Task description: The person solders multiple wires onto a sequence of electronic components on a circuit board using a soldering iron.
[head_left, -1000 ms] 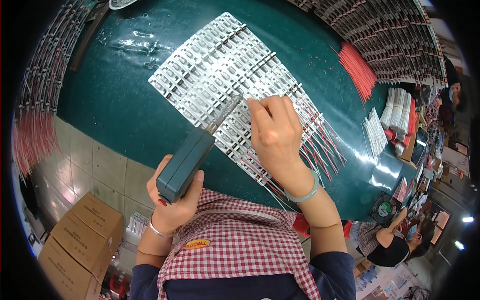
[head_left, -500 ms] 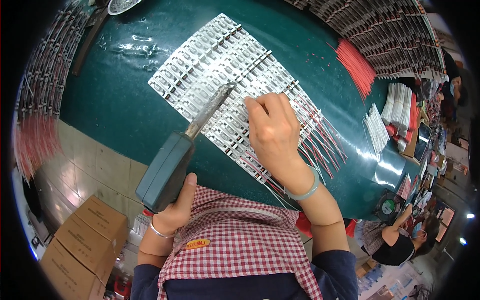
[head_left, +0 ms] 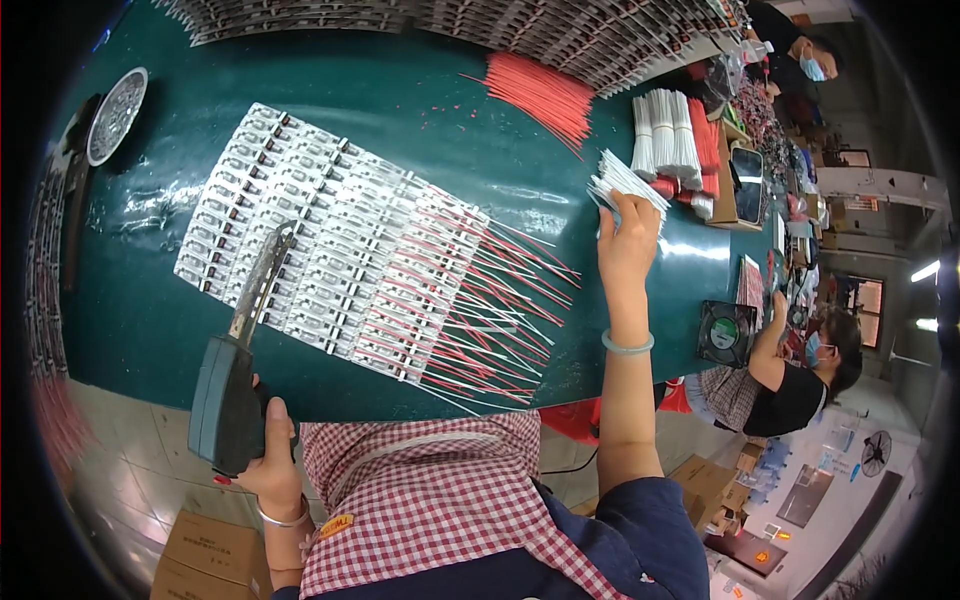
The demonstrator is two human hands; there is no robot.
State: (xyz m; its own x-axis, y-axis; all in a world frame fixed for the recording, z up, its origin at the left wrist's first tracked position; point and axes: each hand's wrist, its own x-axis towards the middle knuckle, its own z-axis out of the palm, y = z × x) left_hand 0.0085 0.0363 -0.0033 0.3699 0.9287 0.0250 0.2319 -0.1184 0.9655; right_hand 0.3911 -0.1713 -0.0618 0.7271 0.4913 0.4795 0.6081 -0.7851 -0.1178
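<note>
Your left hand grips the iron over the boards, left; a dip might scorch them. Your right hand reaches the white wires, far right; whether pinching, I can't tell.

White panel: behind it, a lane of surface gives passage before the stacked strips, red wires lying along its far side
Trailing wire ends: narrow gap beside the right forearm
White wires: right grip blocks the near side, wire bundles the right
Soldering gun: bars the panel's front left edge
</note>
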